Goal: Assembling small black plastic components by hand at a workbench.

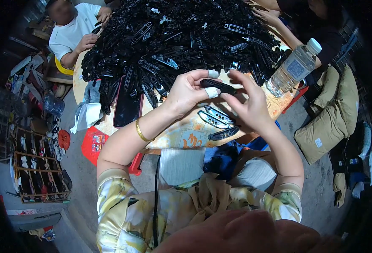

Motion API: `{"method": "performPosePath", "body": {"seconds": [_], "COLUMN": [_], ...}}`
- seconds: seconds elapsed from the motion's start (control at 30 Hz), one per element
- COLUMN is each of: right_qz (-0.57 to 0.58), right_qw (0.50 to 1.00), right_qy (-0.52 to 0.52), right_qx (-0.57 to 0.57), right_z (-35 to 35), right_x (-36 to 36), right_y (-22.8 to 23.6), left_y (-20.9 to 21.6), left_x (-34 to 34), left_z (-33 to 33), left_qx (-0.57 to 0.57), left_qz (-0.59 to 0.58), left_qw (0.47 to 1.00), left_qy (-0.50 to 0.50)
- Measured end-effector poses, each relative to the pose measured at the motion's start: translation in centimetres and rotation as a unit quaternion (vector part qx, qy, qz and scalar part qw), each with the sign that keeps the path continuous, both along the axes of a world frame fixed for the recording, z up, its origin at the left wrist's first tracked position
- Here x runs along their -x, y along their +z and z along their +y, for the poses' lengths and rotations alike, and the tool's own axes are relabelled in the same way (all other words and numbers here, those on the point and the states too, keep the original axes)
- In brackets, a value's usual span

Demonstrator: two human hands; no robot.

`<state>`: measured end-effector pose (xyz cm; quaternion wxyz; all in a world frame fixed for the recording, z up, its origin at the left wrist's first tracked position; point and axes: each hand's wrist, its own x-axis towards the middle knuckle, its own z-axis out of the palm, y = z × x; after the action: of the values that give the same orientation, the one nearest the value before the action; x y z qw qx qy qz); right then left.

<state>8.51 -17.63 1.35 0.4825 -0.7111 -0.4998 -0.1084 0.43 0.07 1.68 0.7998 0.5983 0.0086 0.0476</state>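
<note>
My left hand [182, 93] pinches a long, narrow black plastic piece [220, 87] over the near side of the table, with white coverings on the thumb and a finger. At the piece's right end, my right hand [253, 103] has thumb and fingers apart; whether a fingertip touches it I cannot tell. Below the hands, slim pieces with pale, shiny faces [214, 117] lie on the patterned tabletop, and a dark one [224, 133] rests beside them near the edge. A large heap of similar black parts [186, 38] covers the far side.
A dark phone [128, 105] lies left of my left forearm. At the right stands a clear bottle [293, 68] with a white cap. Two people sit across the table, one in a white shirt [74, 31] at the left. Stuffed tan sacks [327, 126] lie on the floor at right.
</note>
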Motion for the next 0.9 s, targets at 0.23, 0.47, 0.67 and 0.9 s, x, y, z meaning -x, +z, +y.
{"method": "performPosePath", "body": {"seconds": [0.23, 0.47, 0.67, 0.9], "right_qz": [0.22, 0.151, -0.084, -0.125], "right_qw": [0.967, 0.953, 0.982, 0.979], "right_qy": [0.028, 0.075, -0.057, -0.134], "right_qx": [0.122, 0.251, 0.158, 0.084], "right_z": [-1.0, -1.9, 1.1, 4.4], "right_x": [-0.6, -2.8, -3.5, -5.0], "right_y": [-1.2, -0.9, -1.3, -0.9], "left_y": [0.4, 0.2, -0.6, -0.3], "left_x": [1.1, -0.6, -2.2, -2.3], "left_z": [-1.0, 0.1, 4.0, 3.5], "left_qx": [-0.166, -0.555, -0.705, -0.73], "left_qz": [-0.013, -0.239, -0.165, -0.161], "left_qw": [0.986, 0.778, 0.627, 0.615], "left_qy": [0.031, 0.172, 0.287, 0.252]}}
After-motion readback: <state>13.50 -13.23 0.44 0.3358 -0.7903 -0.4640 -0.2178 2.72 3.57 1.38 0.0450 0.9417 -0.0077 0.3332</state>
